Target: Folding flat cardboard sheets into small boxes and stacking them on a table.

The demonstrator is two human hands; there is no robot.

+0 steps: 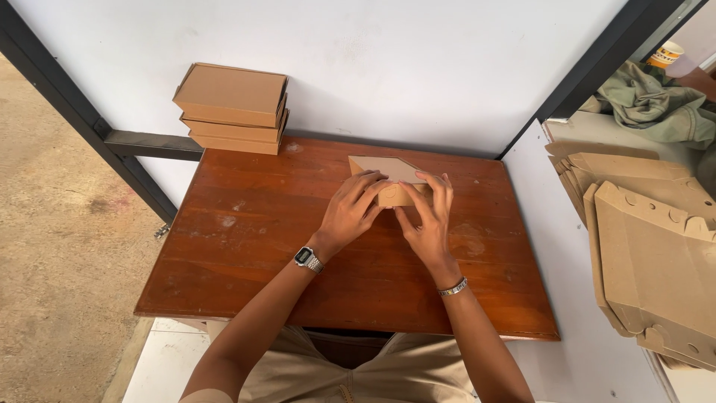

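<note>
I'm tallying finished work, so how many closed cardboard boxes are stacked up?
3 closed boxes, stacked at the table's back left corner against the wall; others may be hidden from view.

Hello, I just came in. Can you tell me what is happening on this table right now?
A person sits at a wooden table and presses both hands on a flat piece of brown cardboard near the table's far edge. The left hand and the right hand rest on a folded part of it, fingers spread. Three closed cardboard boxes are stacked at the far left corner. A pile of flat cardboard sheets lies to the right, beside the table.
</note>
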